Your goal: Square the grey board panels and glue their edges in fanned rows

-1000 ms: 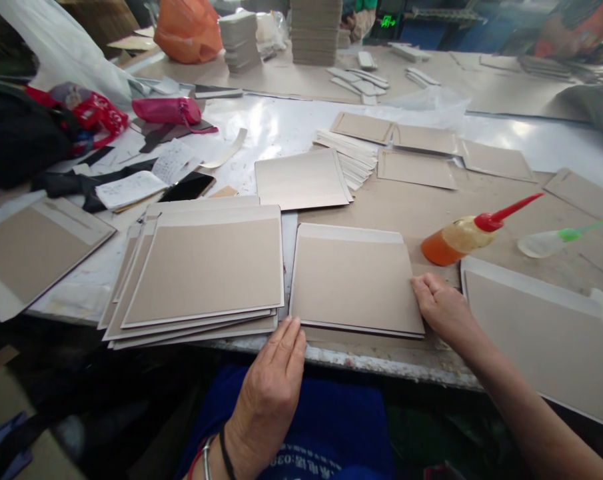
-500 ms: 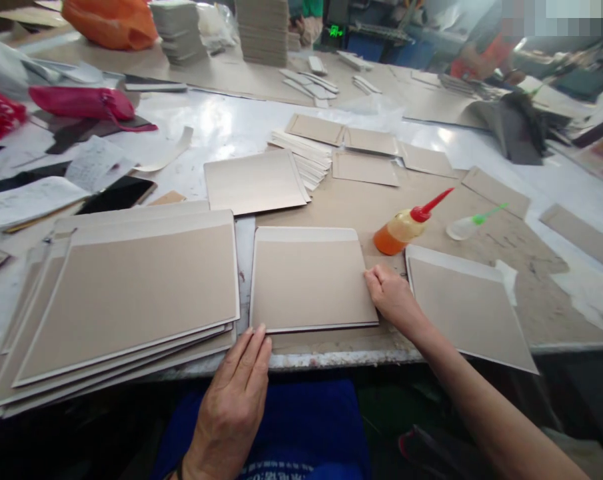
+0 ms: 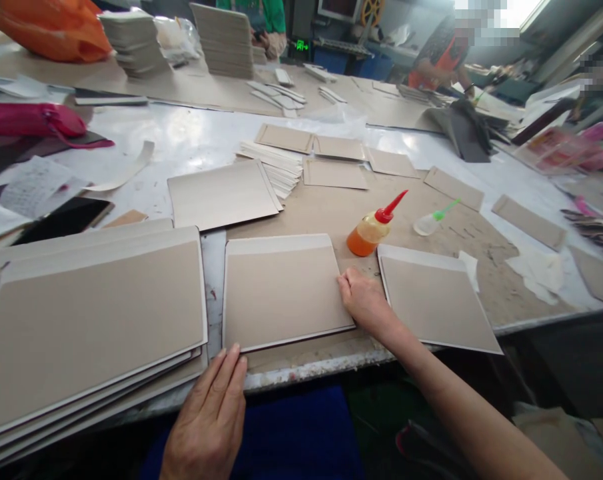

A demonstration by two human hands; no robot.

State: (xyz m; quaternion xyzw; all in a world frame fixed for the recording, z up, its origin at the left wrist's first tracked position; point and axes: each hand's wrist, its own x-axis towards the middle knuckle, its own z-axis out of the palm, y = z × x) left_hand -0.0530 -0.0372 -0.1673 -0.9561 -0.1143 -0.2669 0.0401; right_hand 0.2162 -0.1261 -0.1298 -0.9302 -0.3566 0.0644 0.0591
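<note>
A beige cardboard panel [image 3: 286,293] with a pale strip along its far edge lies flat in front of me. Stretched fingers of my left hand [image 3: 208,407] touch its near left corner. At the panel's right edge my right hand [image 3: 364,297] is closed, thumb and curled fingers against that edge; the fingertips are partly hidden. To the left, a stack of larger cardboard panels [image 3: 101,313] overhangs the table edge. Another panel [image 3: 436,300] lies right of my right hand. Just beyond that hand stands a red-tipped bottle [image 3: 368,230] of orange liquid.
A small green-tipped bottle [image 3: 428,223] lies farther right. Behind are a beige panel [image 3: 224,193], a fanned pile of strips [image 3: 276,163] and several small cards [image 3: 336,173]. A phone [image 3: 66,217] and pink pouch [image 3: 36,120] lie left. Other people are across the table.
The view has turned right, so the table's things sit farther left in the picture. Both hands keep their places at the panel's corner and right edge.
</note>
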